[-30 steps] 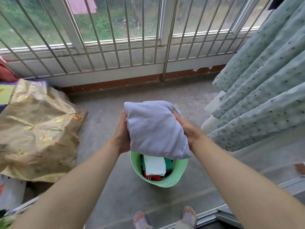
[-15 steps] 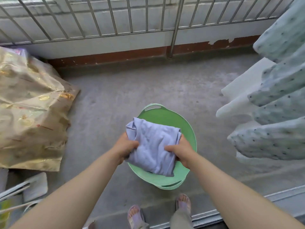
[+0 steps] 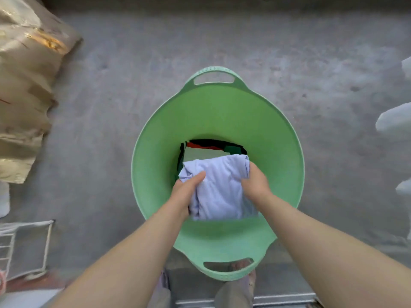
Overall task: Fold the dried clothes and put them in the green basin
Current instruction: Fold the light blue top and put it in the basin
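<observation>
A round green basin (image 3: 213, 112) with two handle slots stands on the concrete floor right below me. Inside it lies a stack of folded clothes (image 3: 211, 147) in red, green, black and white. On top of that stack sits a folded pale lilac garment (image 3: 219, 187). My left hand (image 3: 185, 192) grips the garment's left edge, thumb on top. My right hand (image 3: 255, 183) grips its right edge, fingers curled over the fold. Both hands are down inside the basin.
A gold foil-wrapped bundle (image 3: 26, 85) lies on the floor at the left. A white wire rack (image 3: 24, 247) stands at the lower left. Pale hanging laundry (image 3: 395, 121) shows at the right edge. My feet are just behind the basin's near handle.
I bent down and both hands lowered the lilac garment from chest height into the basin, onto the folded stack. The view tilted from the window to straight down.
</observation>
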`<state>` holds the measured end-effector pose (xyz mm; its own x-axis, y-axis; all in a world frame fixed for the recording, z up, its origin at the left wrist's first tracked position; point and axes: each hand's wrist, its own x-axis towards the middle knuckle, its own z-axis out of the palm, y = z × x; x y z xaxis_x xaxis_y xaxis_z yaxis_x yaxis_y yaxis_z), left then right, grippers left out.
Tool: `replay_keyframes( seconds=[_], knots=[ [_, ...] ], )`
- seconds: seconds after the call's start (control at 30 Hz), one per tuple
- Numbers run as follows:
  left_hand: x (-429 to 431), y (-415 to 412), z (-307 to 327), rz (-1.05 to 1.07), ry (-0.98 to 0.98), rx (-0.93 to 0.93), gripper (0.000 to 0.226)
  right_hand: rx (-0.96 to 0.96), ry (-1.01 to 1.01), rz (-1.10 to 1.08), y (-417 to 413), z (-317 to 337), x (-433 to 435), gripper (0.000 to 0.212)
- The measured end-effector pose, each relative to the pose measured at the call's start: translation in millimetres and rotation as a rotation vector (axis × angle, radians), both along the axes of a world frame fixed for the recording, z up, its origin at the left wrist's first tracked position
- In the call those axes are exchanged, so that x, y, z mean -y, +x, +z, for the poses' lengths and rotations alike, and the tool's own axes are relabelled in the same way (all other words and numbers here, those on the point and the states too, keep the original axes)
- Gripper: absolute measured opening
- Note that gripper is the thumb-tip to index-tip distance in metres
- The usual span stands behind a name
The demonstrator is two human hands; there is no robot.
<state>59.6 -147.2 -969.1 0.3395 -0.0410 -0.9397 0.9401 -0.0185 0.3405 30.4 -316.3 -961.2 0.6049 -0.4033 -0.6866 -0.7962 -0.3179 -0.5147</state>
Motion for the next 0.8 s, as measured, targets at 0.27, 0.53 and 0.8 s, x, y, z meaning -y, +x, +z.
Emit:
replay_keyframes(
  seconds=[0.27, 0.53, 0.8],
  knots=[
    [33.0, -19.5, -86.4, 0.661, 0.036, -0.207, 0.03, 0.223, -0.155, 0.197, 46.1, -67.8, -12.3, 0.061],
    [15.8, -16.8, -129.3, 0.178, 0.324, -0.274, 0.04, -0.086, -0.267, 0.617, 43.6, -138.0, -33.9, 0.087],
    [16.3, 2.8, -133.3, -0.596, 0.962, 0.445, 0.076, -0.112, -0.086, 0.42, 11.7, -157.4, -32.7, 0.097]
  ],
)
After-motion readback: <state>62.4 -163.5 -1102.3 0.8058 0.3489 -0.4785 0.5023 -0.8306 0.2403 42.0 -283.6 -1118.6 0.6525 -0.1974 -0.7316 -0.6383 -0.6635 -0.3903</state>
